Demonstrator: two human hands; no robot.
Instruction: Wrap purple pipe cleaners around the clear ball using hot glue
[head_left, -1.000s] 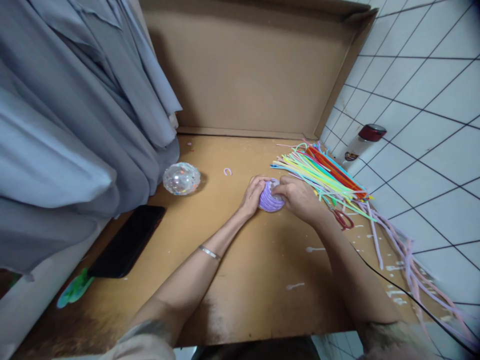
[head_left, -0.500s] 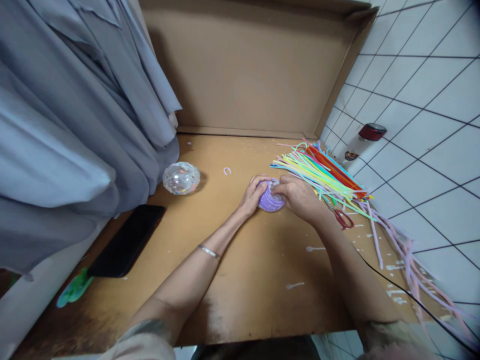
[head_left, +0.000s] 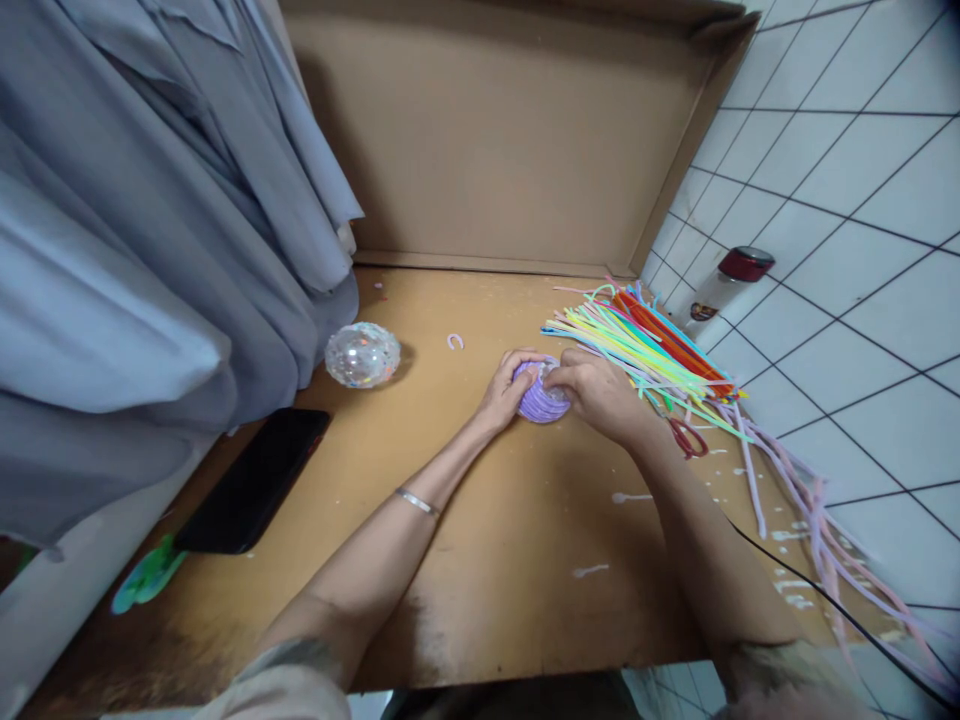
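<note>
A small round piece wound from purple pipe cleaner (head_left: 541, 402) rests on the wooden table (head_left: 480, 560), with a paler, whitish part showing in its middle. Around its left side curl the fingers of my left hand (head_left: 507, 392), thumb on top. My right hand (head_left: 597, 396) is closed, its fingertips pressed on the top right of the piece. What lies under those fingertips is hidden. Right of my right hand are red-handled scissors (head_left: 688, 438), partly under a pile of colourful pipe cleaners (head_left: 637, 340). A short pink bent piece (head_left: 455, 341) lies beyond my left hand.
A clear ball (head_left: 363, 355) sits at the left, near a grey curtain (head_left: 150, 220). Nearer lies a black phone (head_left: 259, 480) beside a green object (head_left: 148, 575). Cardboard (head_left: 495, 130) stands behind. On the right are a red-lidded bottle (head_left: 724, 288), pink-purple strands (head_left: 814, 510) and a black cable (head_left: 825, 595).
Almost nothing differs. Both hands stay on the purple piece, with only a very slight shift of my right hand and forearm.
</note>
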